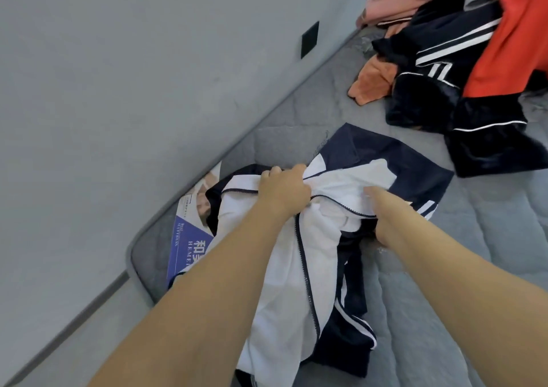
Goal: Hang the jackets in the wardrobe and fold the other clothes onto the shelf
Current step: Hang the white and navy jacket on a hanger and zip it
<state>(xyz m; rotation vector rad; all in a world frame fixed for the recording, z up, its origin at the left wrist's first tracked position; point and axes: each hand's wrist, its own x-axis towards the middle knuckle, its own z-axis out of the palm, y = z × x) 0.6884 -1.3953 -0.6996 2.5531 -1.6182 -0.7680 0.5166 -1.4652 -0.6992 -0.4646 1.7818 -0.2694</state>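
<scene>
Jacket [275,256], navy and white, zipper open, spread on mattress [444,312], long axis from near edge up toward wall. Left hand [284,191] bunching white lining near collar; right hand [385,209] alongside, fingers buried in fabric, grip unclear. Both equally near.

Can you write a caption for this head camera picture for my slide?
Both hands, left hand and right hand, grip a navy-and-white jacket on a grey mattress.

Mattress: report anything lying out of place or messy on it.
Unsorted clothes lie heaped on the mattress at its far end. The left hand and right hand grip a crumpled navy-and-white jacket, unhung.
</scene>
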